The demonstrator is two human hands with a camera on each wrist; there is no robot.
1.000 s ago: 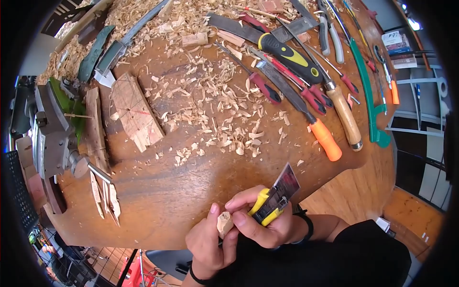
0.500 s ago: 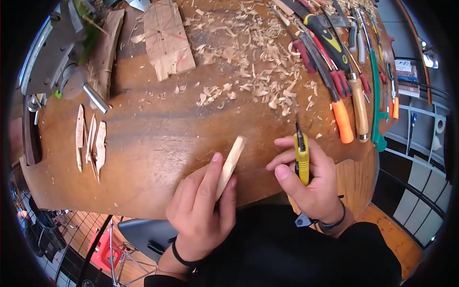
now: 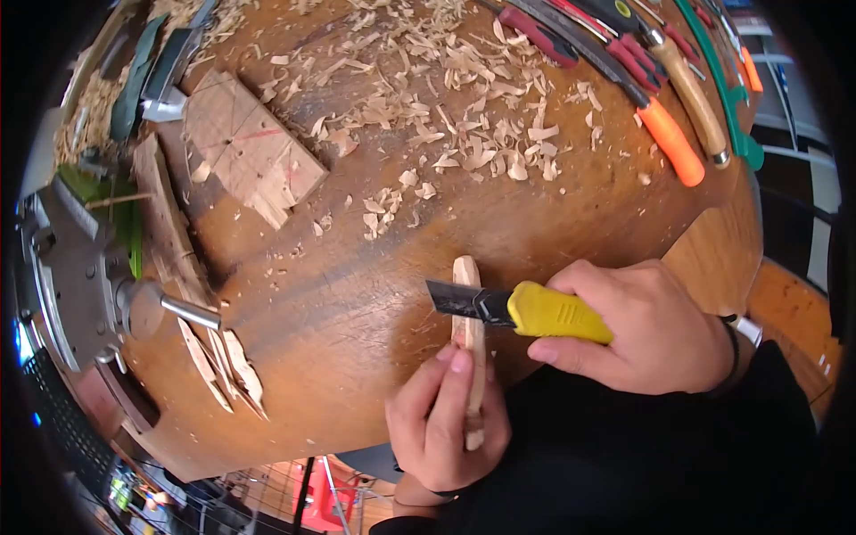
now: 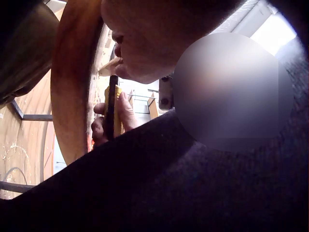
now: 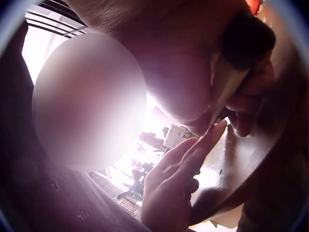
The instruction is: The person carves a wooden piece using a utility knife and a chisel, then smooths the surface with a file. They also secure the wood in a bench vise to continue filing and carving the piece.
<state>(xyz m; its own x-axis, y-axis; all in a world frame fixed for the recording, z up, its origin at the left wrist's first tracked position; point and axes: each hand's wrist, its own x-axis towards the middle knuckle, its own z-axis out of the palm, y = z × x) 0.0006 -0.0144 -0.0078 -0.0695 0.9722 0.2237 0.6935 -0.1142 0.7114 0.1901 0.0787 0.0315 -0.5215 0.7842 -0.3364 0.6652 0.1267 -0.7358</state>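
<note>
My left hand [image 3: 450,419] pinches a slim, whittled wooden stick [image 3: 464,272] that points away from my body. My right hand [image 3: 646,325] grips a yellow utility knife [image 3: 557,314] with its broad dark blade [image 3: 450,300] pointing left. The blade lies across the upper part of the stick, just beyond my left fingertips [image 3: 461,359]. In the left wrist view the knife's yellow handle [image 4: 119,92] shows between the right fingers. In the right wrist view my left hand [image 5: 171,181] reaches up towards the knife, and the stick is mostly hidden.
Wood shavings [image 3: 499,134] cover the table's middle. A marked board [image 3: 250,147] and thin split pieces [image 3: 236,361] lie left, near a metal vise [image 3: 85,267]. Files and other tools, one with an orange handle [image 3: 670,141], lie at the upper right. The table's front edge [image 3: 294,455] runs close to me.
The hands were together, then apart with the stick turned upright. Now my right hand has come over with the knife turned sideways, its blade across the stick. The head view has shifted too.
</note>
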